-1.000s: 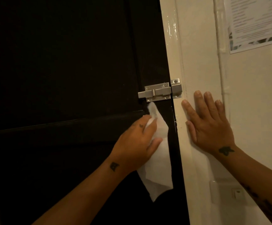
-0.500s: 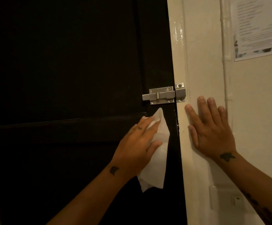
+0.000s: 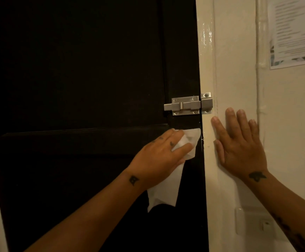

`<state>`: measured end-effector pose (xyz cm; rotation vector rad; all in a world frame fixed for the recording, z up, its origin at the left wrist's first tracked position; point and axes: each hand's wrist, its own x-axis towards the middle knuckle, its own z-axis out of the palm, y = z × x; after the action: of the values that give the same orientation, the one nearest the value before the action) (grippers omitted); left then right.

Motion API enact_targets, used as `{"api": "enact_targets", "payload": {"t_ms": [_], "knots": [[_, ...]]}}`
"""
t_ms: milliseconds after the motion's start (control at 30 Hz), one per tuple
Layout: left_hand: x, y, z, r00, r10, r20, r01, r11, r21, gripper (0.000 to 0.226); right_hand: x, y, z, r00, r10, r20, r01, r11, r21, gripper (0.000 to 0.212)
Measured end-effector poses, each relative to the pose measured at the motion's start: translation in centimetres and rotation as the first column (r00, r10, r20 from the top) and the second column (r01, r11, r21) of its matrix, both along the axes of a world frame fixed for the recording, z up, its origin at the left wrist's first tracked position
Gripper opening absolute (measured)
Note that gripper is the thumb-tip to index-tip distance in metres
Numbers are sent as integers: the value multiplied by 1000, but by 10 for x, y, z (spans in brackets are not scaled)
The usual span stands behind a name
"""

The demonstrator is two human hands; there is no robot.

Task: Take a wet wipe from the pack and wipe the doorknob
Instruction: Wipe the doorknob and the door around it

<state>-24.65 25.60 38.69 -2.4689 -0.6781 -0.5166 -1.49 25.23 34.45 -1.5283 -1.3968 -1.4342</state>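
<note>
A white wet wipe (image 3: 168, 188) was held against the dark door (image 3: 75, 70) by the left hand (image 3: 159, 159), close to the door's right edge and just below the silver slide bolt (image 3: 188, 106). The wipe's long axis ran nearly upright, leaning a little: its upper end lay spread under the fingertips toward the upper right, and its loose tail hung down past the wrist toward the lower left. The wipe was pressed flat to the door under the left fingers (image 3: 182, 149), which were kept close together, with the thumb laid across the sheet. The bolt lay level, its bar seated in the keeper on the cream door frame (image 3: 207, 51).

Compared with half a second before, the upper end of the wipe had been flattened out toward the door edge instead of standing up in a point, and more of the tail was seen hanging below the hand.

The right hand (image 3: 239, 148) was laid open and flat, fingers spread, on the cream wall (image 3: 239, 70) beside the frame, with nothing held. A printed notice (image 3: 295, 30) was stuck to the wall at the upper right.
</note>
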Motion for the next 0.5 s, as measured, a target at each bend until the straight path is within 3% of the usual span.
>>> {"api": "enact_targets", "payload": {"t_ms": [67, 200, 300, 400, 500], "knots": [[-6, 8, -5, 999, -38, -16, 38, 999, 14, 57, 0, 0, 0, 1000, 0, 3, 0, 1000, 5, 57], [-18, 11, -14, 994, -110, 1, 108, 974, 200, 85, 1, 0, -1, 1000, 3, 8, -3, 1000, 11, 56], [-30, 6, -7, 986, -161, 36, 153, 977, 150, 59, 1, -1, -1, 1000, -4, 7, 3, 1000, 7, 56], [-51, -1, 7, 899, -233, 371, 188, 970, 154, 29, 0, -1, -1, 1000, 0, 4, -1, 1000, 12, 57], [-59, -7, 20, 793, -95, 602, 29, 993, 119, 25, 0, -1, -1, 1000, -2, 1, 2, 1000, 18, 57]]}}
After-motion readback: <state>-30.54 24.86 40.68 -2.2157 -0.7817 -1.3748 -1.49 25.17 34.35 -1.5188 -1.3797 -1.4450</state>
